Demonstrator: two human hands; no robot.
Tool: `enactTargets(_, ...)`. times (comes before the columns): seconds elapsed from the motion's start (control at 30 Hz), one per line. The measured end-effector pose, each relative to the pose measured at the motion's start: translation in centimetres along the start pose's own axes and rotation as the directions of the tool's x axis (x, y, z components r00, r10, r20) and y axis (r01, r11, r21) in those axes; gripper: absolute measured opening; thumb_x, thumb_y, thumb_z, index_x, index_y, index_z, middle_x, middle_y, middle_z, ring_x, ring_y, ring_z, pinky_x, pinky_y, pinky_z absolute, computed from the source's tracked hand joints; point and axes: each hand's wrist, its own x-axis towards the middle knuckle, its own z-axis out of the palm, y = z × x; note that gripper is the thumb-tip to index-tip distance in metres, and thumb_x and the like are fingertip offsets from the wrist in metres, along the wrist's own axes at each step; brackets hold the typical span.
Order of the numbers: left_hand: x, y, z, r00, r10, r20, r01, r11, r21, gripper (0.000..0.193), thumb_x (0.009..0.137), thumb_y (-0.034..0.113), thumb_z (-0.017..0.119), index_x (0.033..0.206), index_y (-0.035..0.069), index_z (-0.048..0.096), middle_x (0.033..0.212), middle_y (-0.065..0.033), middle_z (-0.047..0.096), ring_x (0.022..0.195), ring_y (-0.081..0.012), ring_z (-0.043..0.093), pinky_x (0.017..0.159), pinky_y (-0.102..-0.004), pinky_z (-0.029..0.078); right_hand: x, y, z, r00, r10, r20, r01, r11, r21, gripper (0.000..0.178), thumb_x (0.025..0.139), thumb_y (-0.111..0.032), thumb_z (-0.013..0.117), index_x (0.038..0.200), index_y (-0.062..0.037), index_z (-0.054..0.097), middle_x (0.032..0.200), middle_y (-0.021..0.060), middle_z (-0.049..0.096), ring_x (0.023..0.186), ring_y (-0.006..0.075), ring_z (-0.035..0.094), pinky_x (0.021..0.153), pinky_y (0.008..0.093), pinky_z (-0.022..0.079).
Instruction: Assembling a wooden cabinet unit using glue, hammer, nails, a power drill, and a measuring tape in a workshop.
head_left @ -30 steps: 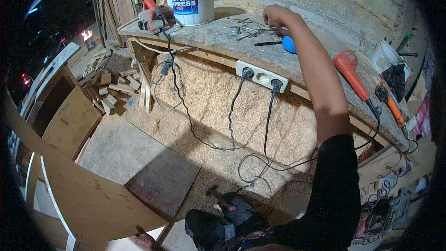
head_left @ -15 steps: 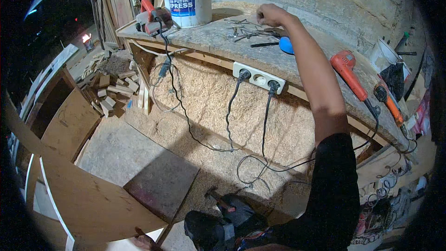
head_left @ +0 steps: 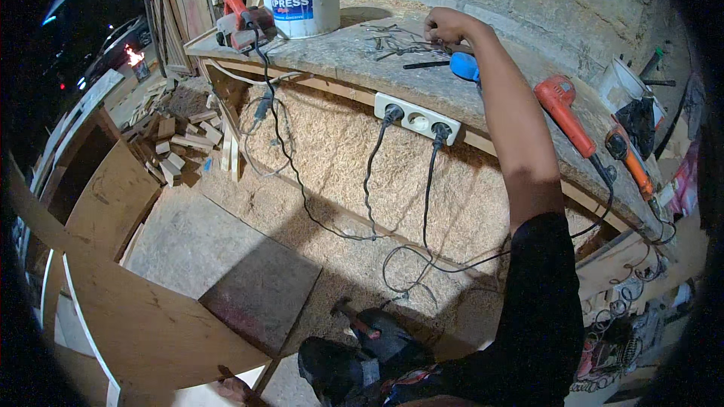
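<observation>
My right hand reaches far over the workbench. Its fingers are curled closed beside a scatter of thin, dark nail-like pieces; whatever sits in them is hidden. Close to that wrist lie a blue rounded tool, probably a tape measure, and a slim black stick. Down at the lower edge, my left hand grips the rim of a brown wooden panel, a finger lying over its face. Part of this hand is cut off by the frame.
A white bucket and a red power tool stand on the bench's left. Rightward lie a red heat-gun-shaped tool and an orange grinder. Cords hang from a power strip. Wood offcuts, wood shavings and a hammer lie below.
My right hand has shifted slightly right over the scattered pieces, fingers still curled. The whole view has moved a little. A car now shows in the dark street at left.
</observation>
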Motion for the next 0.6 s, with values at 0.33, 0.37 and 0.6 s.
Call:
enactTargets(0.33,-0.6,0.0,0.5,0.999,-0.024,0.026,0.025,1.0,-0.018,0.038,0.095,0.023,0.066,0.122,-0.003,0.06,0.105,-0.0147,0.068,0.092,-0.0266,0.063,0.081,-0.0374,0.051,-0.7,-1.7,0.4,0.987,0.129,0.091,-0.126,0.991,-0.037,0.014,0.08,-0.012,0.073,0.09,-0.0024,0.071,0.08,0.0089,0.071,0.068,0.0197,0.062,0.062,0.0408,0.05)
enactTargets(0.37,-0.7,0.0,0.6,0.999,-0.025,0.03,0.026,1.0,-0.017,0.038,0.095,0.023,0.066,0.122,-0.003,0.06,0.105,-0.0146,0.068,0.092,-0.0265,0.063,0.081,-0.0373,0.051,-0.7,-1.6,0.3,0.985,0.156,0.08,-0.15,0.986,-0.071,0.015,0.082,-0.015,0.073,0.089,-0.0021,0.071,0.079,0.0087,0.07,0.067,0.0193,0.061,0.061,0.0407,0.05)
enactTargets(0.6,-1.2,0.0,0.8,0.997,-0.048,0.054,0.049,0.999,-0.023,0.037,0.095,0.021,0.065,0.123,-0.002,0.06,0.105,-0.0143,0.068,0.092,-0.0262,0.064,0.081,-0.0366,0.051,-1.5,-0.4,-0.6,0.987,0.024,0.161,-0.054,0.981,0.186,0.019,0.09,-0.023,0.067,0.089,-0.0042,0.071,0.074,0.0043,0.067,0.061,0.0155,0.056,0.057,0.0375,0.047)
